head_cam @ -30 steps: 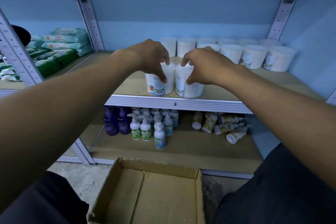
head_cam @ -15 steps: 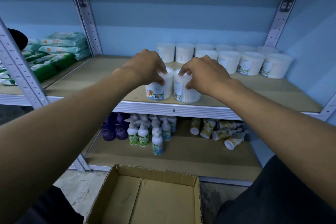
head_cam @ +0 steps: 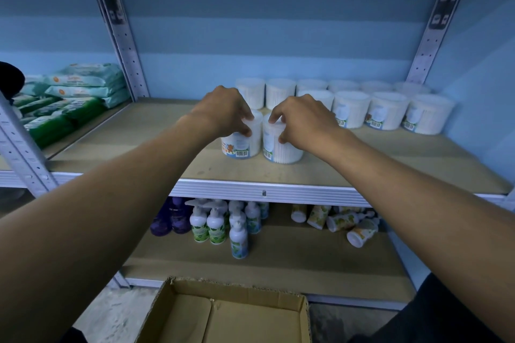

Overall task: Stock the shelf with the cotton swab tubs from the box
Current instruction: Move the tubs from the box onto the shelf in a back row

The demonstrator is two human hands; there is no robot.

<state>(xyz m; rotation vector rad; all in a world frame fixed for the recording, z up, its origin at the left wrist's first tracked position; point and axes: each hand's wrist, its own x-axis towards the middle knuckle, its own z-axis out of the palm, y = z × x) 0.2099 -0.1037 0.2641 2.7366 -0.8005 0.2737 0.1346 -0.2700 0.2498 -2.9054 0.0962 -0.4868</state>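
Two white cotton swab tubs stand side by side on the wooden shelf (head_cam: pixel 390 159). My left hand (head_cam: pixel 223 113) grips the left tub (head_cam: pixel 241 146) from above by its lid. My right hand (head_cam: pixel 305 120) grips the right tub (head_cam: pixel 281 150) the same way. Both tubs are upright and rest on the shelf board, close to each other. Behind them to the right, several more swab tubs (head_cam: pixel 387 111) stand in two rows against the back wall. The cardboard box (head_cam: pixel 231 315) lies open on the floor below, with nothing visible inside.
Packs of wipes (head_cam: pixel 78 92) are stacked on the neighbouring shelf at left, beyond a metal upright (head_cam: pixel 122 44). On the lower shelf stand pump bottles (head_cam: pixel 217 223) and purple bottles (head_cam: pixel 170 218); some small bottles (head_cam: pixel 342 221) lie tipped at right.
Both hands have pushed the two tubs a little further back on the shelf, towards the rows behind. The view has tilted so the shelf sits lower in the frame.
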